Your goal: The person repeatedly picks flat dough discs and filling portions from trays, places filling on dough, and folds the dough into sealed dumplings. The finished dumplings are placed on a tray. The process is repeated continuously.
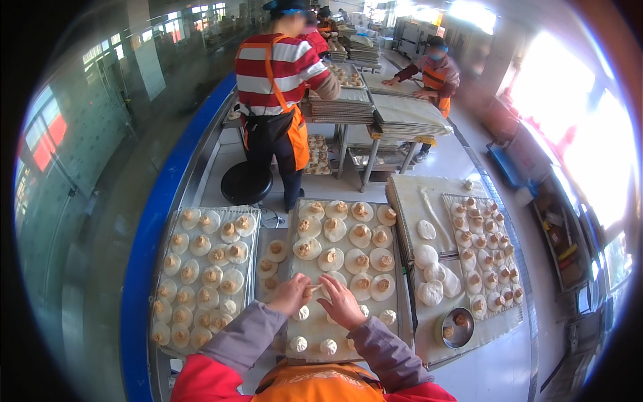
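Over the middle tray (346,354), my left hand (293,294) pinches the edge of a piece of dough (315,287), mostly hidden between the hands. My right hand (341,301) is on the dough's other side, fingers bent towards it; whether they grip it is hard to tell. Beyond both hands, flat dough rounds, each topped with a lump of filling (360,261), lie in rough rows. Nearer to me sit several pleated, closed buns, among them one bun (328,346) by the tray's front edge and another (387,316) right of my right hand.
A left tray (166,251) holds more filled rounds. At right are a rack of small filled rounds (495,251), bare dough rounds (430,293) and a metal bowl (454,327) with filling. A black stool (246,183) and a co-worker (274,85) are ahead; another person (436,75) stands beyond stacked trays.
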The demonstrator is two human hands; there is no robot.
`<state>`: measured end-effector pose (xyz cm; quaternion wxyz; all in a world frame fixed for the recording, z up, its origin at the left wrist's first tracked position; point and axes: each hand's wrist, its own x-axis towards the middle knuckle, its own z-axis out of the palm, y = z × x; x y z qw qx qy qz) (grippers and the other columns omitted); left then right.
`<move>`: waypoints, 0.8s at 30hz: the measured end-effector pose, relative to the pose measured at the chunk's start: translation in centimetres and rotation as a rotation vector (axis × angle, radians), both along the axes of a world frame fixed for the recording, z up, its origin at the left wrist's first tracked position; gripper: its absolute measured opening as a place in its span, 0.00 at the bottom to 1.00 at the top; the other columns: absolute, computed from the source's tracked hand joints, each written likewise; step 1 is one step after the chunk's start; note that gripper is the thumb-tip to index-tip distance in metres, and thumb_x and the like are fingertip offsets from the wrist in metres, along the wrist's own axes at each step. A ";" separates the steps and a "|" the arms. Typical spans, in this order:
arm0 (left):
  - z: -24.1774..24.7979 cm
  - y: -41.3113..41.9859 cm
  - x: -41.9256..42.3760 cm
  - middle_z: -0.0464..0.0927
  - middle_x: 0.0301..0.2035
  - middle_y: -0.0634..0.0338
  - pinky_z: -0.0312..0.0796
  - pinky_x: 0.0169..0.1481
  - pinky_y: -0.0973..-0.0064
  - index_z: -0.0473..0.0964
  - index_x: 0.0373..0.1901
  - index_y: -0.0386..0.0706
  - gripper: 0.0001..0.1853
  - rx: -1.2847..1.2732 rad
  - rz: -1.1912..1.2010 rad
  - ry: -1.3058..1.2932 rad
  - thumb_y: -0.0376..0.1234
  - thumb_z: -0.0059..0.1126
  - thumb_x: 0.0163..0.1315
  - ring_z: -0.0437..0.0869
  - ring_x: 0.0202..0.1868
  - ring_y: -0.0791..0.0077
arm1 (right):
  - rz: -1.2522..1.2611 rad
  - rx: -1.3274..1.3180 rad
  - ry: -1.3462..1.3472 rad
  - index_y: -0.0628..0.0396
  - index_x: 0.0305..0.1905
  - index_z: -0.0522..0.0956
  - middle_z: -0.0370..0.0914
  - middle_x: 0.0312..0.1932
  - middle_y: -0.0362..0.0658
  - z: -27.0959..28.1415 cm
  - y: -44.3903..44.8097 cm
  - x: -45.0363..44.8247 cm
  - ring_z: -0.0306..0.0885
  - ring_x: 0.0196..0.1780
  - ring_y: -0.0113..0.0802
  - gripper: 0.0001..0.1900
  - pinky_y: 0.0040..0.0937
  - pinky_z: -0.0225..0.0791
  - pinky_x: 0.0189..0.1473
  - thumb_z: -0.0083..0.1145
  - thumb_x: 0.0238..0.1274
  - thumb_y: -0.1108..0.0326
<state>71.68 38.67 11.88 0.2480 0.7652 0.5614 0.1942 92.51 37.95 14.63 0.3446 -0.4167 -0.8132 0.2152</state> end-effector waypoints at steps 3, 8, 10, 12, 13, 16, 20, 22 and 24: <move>6.4 -2.2 -1.3 0.77 0.53 0.49 0.79 0.54 0.64 0.67 0.64 0.42 0.34 -0.096 -0.095 -0.108 0.35 0.74 0.59 0.87 0.48 0.57 | 0.055 -0.311 0.188 0.60 0.62 0.77 0.84 0.48 0.53 1.7 -1.4 -1.3 0.84 0.47 0.55 0.21 0.41 0.79 0.51 0.65 0.66 0.69; 10.8 -8.0 -1.7 0.76 0.60 0.55 0.75 0.65 0.62 0.54 0.77 0.37 0.45 -0.572 0.169 -1.323 0.42 0.72 0.66 0.82 0.60 0.63 | 0.020 -0.992 0.872 0.63 0.51 0.80 0.83 0.35 0.38 3.9 -6.8 -1.2 0.83 0.33 0.22 0.11 0.22 0.73 0.28 0.59 0.77 0.65; 10.0 -11.4 0.0 0.76 0.61 0.57 0.73 0.67 0.63 0.62 0.73 0.39 0.35 -0.809 0.189 -1.594 0.44 0.64 0.72 0.80 0.62 0.66 | -0.017 -1.064 0.792 0.64 0.49 0.80 0.83 0.34 0.39 4.0 -8.6 -1.2 0.82 0.32 0.23 0.09 0.23 0.74 0.29 0.60 0.76 0.67; 8.9 -14.0 1.2 0.76 0.60 0.58 0.74 0.67 0.64 0.68 0.68 0.39 0.26 -0.972 0.382 -1.537 0.41 0.60 0.75 0.79 0.61 0.70 | -0.003 -1.047 0.558 0.64 0.47 0.80 0.84 0.34 0.39 3.8 -9.8 -0.8 0.81 0.31 0.23 0.09 0.23 0.74 0.29 0.61 0.75 0.68; 8.4 -15.1 1.7 0.77 0.58 0.59 0.75 0.65 0.66 0.68 0.68 0.38 0.24 -0.871 0.366 -1.538 0.39 0.59 0.76 0.80 0.60 0.71 | -0.012 -1.022 0.505 0.64 0.45 0.82 0.83 0.31 0.40 3.6 -10.3 -0.4 0.80 0.30 0.23 0.08 0.24 0.73 0.30 0.63 0.73 0.69; 7.2 -16.3 2.1 0.78 0.55 0.60 0.79 0.60 0.72 0.68 0.66 0.36 0.20 -0.664 0.440 -1.393 0.35 0.55 0.78 0.80 0.57 0.74 | -0.056 -0.756 0.240 0.63 0.42 0.84 0.84 0.28 0.37 3.0 -11.0 0.0 0.79 0.31 0.18 0.04 0.22 0.73 0.32 0.63 0.71 0.73; 6.4 -16.6 2.0 0.79 0.53 0.60 0.79 0.58 0.72 0.70 0.64 0.37 0.20 -0.659 0.417 -1.335 0.34 0.58 0.76 0.82 0.53 0.74 | -0.092 -0.871 0.585 0.62 0.52 0.81 0.80 0.34 0.33 2.2 -11.2 -0.1 0.76 0.37 0.18 0.09 0.20 0.71 0.37 0.63 0.71 0.72; 6.2 -16.9 2.0 0.80 0.52 0.59 0.78 0.58 0.73 0.72 0.63 0.37 0.19 -0.511 0.398 -1.074 0.35 0.60 0.75 0.82 0.53 0.75 | -0.114 -0.977 0.501 0.62 0.52 0.82 0.80 0.34 0.34 2.0 -11.4 -0.2 0.75 0.36 0.18 0.09 0.20 0.71 0.37 0.62 0.72 0.70; 5.8 -17.0 2.1 0.81 0.51 0.59 0.76 0.57 0.74 0.74 0.61 0.37 0.19 -0.443 0.380 -0.978 0.34 0.63 0.74 0.82 0.53 0.75 | -0.129 -1.062 0.456 0.61 0.52 0.82 0.80 0.33 0.34 1.7 -11.6 -0.1 0.74 0.35 0.19 0.11 0.21 0.70 0.36 0.62 0.73 0.67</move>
